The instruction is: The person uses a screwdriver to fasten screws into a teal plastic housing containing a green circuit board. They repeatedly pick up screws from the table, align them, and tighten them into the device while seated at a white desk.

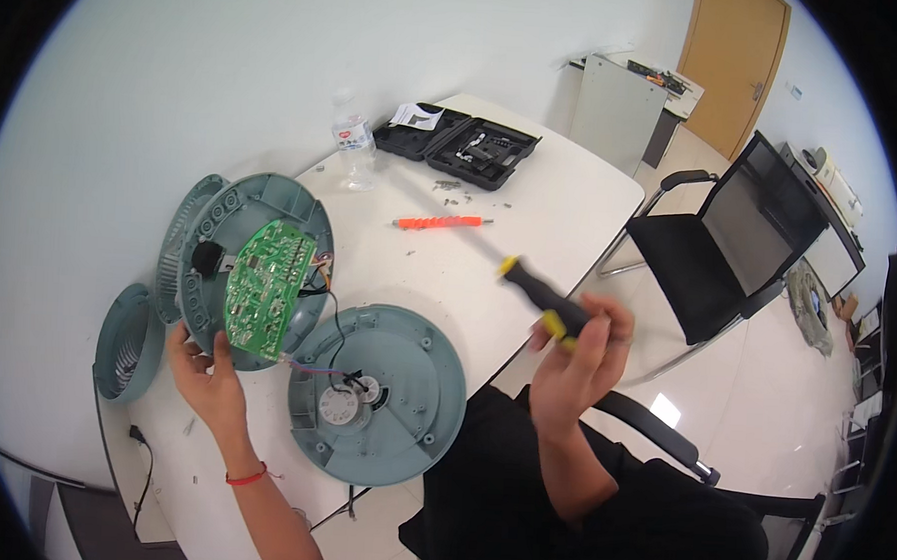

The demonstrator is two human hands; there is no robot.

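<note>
My left hand [207,388] grips the lower rim of a grey-green round plastic housing [272,194], tilted up on edge. A green circuit board [260,297] hangs at the housing's open face, with wires running from it to a second round grey-green base [401,458] lying flat. That base carries a white round motor-like part [339,405]. In my right hand [587,366] is a screwdriver [540,292] with a black and yellow handle, raised off the table's right side. Its shaft is blurred and points up and left, away from the housing.
An orange pen-like tool [441,222] lies mid-table near loose screws [451,186]. Behind are an open black tool case [486,154] and a plastic bottle [354,148]. A grey-green ring-shaped part [130,351] stands at far left. A black chair [689,271] is beyond the table's right edge.
</note>
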